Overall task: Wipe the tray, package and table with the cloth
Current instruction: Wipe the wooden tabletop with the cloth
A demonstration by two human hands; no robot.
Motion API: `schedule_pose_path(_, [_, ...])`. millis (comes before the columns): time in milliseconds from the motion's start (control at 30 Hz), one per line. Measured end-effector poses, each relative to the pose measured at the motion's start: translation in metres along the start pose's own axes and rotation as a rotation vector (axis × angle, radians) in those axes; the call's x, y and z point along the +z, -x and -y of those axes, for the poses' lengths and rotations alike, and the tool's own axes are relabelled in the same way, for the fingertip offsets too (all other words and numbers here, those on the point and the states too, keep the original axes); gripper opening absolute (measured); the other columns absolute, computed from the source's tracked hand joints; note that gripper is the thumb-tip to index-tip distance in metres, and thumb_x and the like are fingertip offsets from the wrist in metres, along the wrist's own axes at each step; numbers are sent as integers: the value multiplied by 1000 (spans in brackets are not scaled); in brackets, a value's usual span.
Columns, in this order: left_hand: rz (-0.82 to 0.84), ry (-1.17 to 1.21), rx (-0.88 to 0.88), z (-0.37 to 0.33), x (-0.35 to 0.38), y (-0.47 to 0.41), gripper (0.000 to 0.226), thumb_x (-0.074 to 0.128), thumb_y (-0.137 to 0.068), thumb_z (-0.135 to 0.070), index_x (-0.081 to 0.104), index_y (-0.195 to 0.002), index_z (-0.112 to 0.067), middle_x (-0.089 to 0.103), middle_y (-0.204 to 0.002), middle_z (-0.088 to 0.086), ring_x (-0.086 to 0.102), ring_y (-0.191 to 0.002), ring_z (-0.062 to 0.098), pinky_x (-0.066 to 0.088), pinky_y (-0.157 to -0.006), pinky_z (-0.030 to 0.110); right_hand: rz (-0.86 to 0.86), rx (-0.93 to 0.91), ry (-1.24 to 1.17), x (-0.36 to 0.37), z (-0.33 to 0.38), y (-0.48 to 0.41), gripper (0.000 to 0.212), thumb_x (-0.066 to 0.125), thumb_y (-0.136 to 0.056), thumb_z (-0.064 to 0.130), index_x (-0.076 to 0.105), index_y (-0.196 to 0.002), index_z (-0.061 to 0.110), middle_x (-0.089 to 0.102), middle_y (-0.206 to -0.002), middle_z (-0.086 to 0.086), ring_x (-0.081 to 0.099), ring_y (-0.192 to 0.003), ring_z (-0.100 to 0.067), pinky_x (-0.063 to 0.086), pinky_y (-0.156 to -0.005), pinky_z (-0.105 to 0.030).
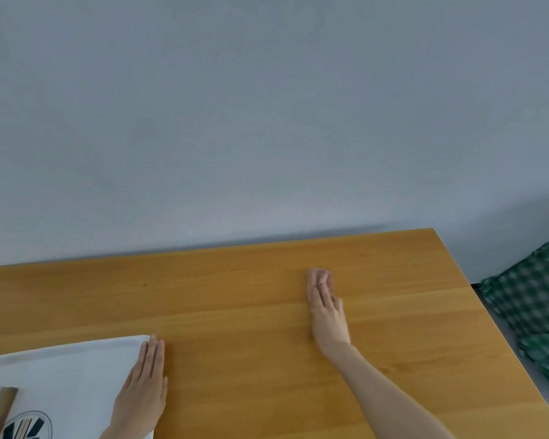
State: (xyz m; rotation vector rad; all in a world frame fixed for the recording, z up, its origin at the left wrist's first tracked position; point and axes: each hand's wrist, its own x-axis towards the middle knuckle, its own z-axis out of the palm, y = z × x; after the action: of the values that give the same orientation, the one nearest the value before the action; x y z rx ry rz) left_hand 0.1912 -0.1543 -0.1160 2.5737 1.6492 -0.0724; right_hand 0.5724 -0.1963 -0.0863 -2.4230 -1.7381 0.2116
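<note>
Flatly, left hand (pixel 141 388) on tray (pixel 61 369), wooden table (pixel 235 312)

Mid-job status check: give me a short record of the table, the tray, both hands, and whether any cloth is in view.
table: wooden, far edge against a grey wall
tray: white, at near left, with a round logo
left hand: flat, fingers straight, on the tray's right edge
right hand: fingers straight, on the bare table, nothing seen in it
cloth: none in either hand; green checked fabric lies beyond the table's right side
package: cannot tell; brown item on the tray, cut off by the frame
</note>
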Motion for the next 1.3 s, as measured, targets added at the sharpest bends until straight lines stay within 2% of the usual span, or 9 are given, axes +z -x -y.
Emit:
schedule_pose_path(133, [-38,49,64,4,3,-4,60,7,-99,-37,8,-151,-7,6,-160,7,-1,-148,15,19,-113,29,142,-238,-52,22,73,4,69,28,-79,1,23,-148,7,6,-156,-15,25,-141,-31,42,-97,-36])
schedule_pose_path(200, [-26,60,76,5,4,-6,59,-2,-98,-40,11,-149,-12,-6,-160,-1,-8,-147,9,9,-113,27,259,-371,-44,19,94,21,66,30,-89,-1,10,-150,13,-11,-158,-3,14,-143,-30,34,-106,-44])
schedule_pose_path(300, [-18,39,57,4,-1,-4,60,-3,-98,-45,17,-146,-14,-7,-160,-1,-9,-147,10,2,-115,28,326,-443,-30,10,89,52,64,43,-91,2,17,-148,18,-6,-158,5,16,-136,-29,34,-106,-47])
schedule_pose_path(400, [-35,5,55,7,-5,-2,64,-3,-98,-48,4,-152,-15,-5,-160,2,-7,-147,14,-7,-116,28,199,-474,26,11,41,68,54,50,-77,20,44,-130,25,29,-148,0,45,-110,-18,56,-71,-31])
schedule_pose_path(500, [-59,-5,92,8,-7,4,65,-2,-98,-49,0,-152,-12,-3,-161,2,-4,-148,16,-6,-117,31,141,-326,164,0,-13,84,57,38,-69,19,46,-125,26,41,-138,1,56,-94,-18,55,-61,-26])
schedule_pose_path(633, [-62,3,159,3,-9,23,66,-1,-98,-49,0,-152,-11,-3,-161,0,-4,-148,14,-6,-117,33,58,14,118,-22,-67,120,76,80,-48,-1,63,-120,16,56,-132,-3,66,-80,-25,56,-57,-31])
schedule_pose_path(867, [10,-45,238,10,-4,62,75,1,-95,-57,1,-151,-7,-4,-160,3,-5,-148,16,-4,-116,33,18,417,-153,-14,-23,165,71,39,-87,-5,18,-149,24,16,-157,6,31,-127,-25,37,-94,-34])
schedule_pose_path(1133, [5,-38,310,14,-4,95,76,1,-95,-58,0,-151,-5,-4,-160,6,-5,-148,17,0,-116,33,180,154,-173,12,92,201,71,38,-89,-5,19,-149,29,8,-156,13,25,-133,-25,33,-101,-37])
schedule_pose_path(1300, [21,-26,338,13,-3,105,75,2,-96,-56,-2,-150,-5,-6,-160,7,-5,-148,16,0,-116,32,203,-55,-81,16,87,220,87,84,-46,6,58,-126,26,51,-136,11,55,-105,-17,57,-67,-32])
